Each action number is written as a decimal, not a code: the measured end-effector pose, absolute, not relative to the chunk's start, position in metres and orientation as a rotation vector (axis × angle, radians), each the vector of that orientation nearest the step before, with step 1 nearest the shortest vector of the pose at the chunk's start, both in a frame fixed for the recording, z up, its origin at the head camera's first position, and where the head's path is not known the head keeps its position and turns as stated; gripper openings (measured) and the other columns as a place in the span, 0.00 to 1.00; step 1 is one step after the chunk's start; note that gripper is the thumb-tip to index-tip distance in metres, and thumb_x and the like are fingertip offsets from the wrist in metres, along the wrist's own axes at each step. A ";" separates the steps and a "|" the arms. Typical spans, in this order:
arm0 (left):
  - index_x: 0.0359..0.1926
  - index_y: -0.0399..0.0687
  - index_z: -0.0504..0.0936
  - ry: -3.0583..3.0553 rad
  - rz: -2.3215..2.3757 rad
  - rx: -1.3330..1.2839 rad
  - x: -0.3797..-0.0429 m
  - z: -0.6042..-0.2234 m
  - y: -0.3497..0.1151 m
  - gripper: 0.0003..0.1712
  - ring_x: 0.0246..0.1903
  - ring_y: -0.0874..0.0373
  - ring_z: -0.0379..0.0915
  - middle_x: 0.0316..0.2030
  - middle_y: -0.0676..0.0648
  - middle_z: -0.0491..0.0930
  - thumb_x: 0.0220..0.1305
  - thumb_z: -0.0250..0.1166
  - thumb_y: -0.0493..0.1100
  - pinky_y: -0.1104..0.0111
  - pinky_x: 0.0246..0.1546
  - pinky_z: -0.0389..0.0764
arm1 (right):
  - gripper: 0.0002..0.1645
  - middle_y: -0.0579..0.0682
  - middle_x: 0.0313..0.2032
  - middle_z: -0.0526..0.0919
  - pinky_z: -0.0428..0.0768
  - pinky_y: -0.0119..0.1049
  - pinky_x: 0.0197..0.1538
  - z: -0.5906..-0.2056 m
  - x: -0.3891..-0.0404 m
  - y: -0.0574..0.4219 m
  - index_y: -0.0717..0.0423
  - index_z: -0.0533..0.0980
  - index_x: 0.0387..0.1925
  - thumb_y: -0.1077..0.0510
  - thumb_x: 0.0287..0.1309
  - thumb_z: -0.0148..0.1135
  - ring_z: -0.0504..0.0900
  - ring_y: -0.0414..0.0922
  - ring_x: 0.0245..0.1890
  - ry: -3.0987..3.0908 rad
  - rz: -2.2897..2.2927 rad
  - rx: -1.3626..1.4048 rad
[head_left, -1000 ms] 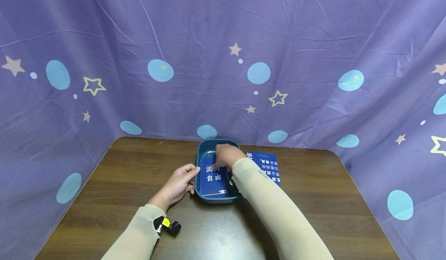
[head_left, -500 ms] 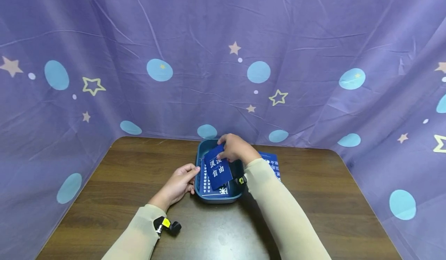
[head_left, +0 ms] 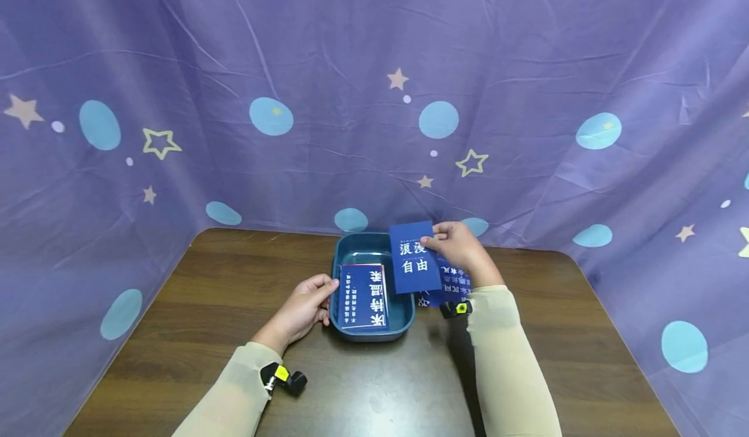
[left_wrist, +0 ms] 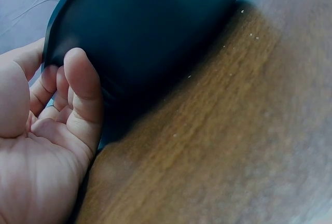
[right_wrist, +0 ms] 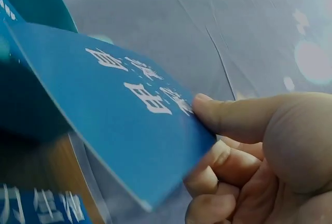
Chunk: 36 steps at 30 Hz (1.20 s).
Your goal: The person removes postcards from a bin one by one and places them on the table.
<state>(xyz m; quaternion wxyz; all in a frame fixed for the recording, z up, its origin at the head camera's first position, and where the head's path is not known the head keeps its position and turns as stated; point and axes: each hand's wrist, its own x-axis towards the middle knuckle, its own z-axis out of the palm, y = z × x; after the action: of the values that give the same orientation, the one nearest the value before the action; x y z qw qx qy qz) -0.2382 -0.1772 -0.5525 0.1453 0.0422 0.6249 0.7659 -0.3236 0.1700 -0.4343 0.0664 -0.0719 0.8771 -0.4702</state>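
Observation:
My right hand (head_left: 462, 250) pinches the right edge of a blue card (head_left: 412, 281) with white characters, thumb on its face. The card is raised above the right part of a dark teal plastic basin (head_left: 374, 337). In the right wrist view the card (right_wrist: 98, 105) bends slightly between thumb and fingers. My left hand (head_left: 305, 304) grips the basin's left side, thumb at the rim; the left wrist view shows its fingers against the basin's outer wall (left_wrist: 150, 32). Inside the basin, at the left, lies a small stack of blue cards (head_left: 358, 300), its top one lettered in white.
More blue lettered cards (head_left: 458, 283) lie on the wooden table (head_left: 538, 333) right of the basin, partly hidden by the held card and right hand. A purple curtain (head_left: 351, 131) with stars and blue spots hangs behind the table and along its sides.
My right hand has lifted the card off the stack in the basin and moved it up and right, uncovering another card beneath. My left hand has stayed on the basin's left side.

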 end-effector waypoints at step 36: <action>0.49 0.22 0.67 1.812 2.198 0.137 -0.239 -0.552 -0.176 0.27 0.18 0.61 0.74 0.26 0.47 0.79 0.82 0.59 0.49 0.73 0.16 0.78 | 0.26 0.49 0.23 0.75 0.78 0.47 0.37 -0.504 -0.333 0.264 0.53 0.71 0.22 0.47 0.54 0.81 0.77 0.51 0.31 2.867 -0.819 0.189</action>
<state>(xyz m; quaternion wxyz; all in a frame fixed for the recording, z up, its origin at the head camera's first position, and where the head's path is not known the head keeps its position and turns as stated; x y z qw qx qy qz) -0.2386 -0.1761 -0.5524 0.1444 0.0476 0.6287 0.7626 -0.3327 0.2638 -0.5039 0.0768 0.0629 0.9568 -0.2732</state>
